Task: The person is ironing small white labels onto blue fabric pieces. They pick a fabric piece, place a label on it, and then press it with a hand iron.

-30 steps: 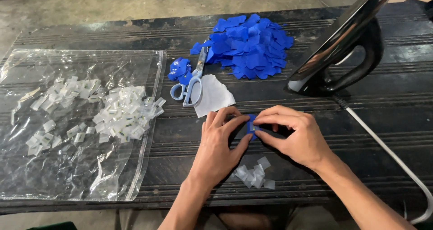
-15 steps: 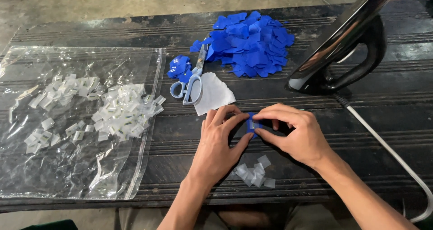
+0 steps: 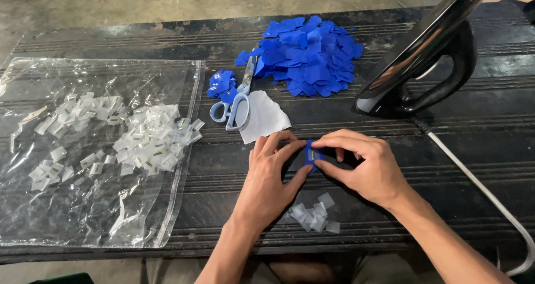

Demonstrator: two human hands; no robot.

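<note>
Hands meet near the middle of the dark ridged workbench (image 3: 390, 217), toward its front edge. The left hand (image 3: 267, 184) and the right hand (image 3: 368, 167) are both closed in a fingertip pinch on one small blue fabric piece (image 3: 312, 155), held just above the bench surface. A pale rectangular insert shows against the blue; whether it lies inside a fold or on top cannot be determined.

Step in hand, as judged from the grip: alignment or folding of the blue piece around the insert.

Surrounding items:
- Small pile of clear tabs (image 3: 315, 214), just in front of the hands, near the front edge.
- White scrap (image 3: 264, 117) and scissors (image 3: 237, 100) with light blue handles, just behind the left hand.
- Small blue stack (image 3: 222, 83), touching the scissors on the left.
- Large heap of blue pieces (image 3: 312, 55), toward the rear edge.
- Black iron (image 3: 423, 61), standing on its heel at the right rear, cord (image 3: 479, 189) running to the right front corner.
- Clear plastic bag (image 3: 95, 206), flat across the left end, scattered with clear tabs.

Next move, as a judgement: it calls for an unbroken two-hand pinch so that the insert does not shift, and fingers kept well apart from the iron.
</note>
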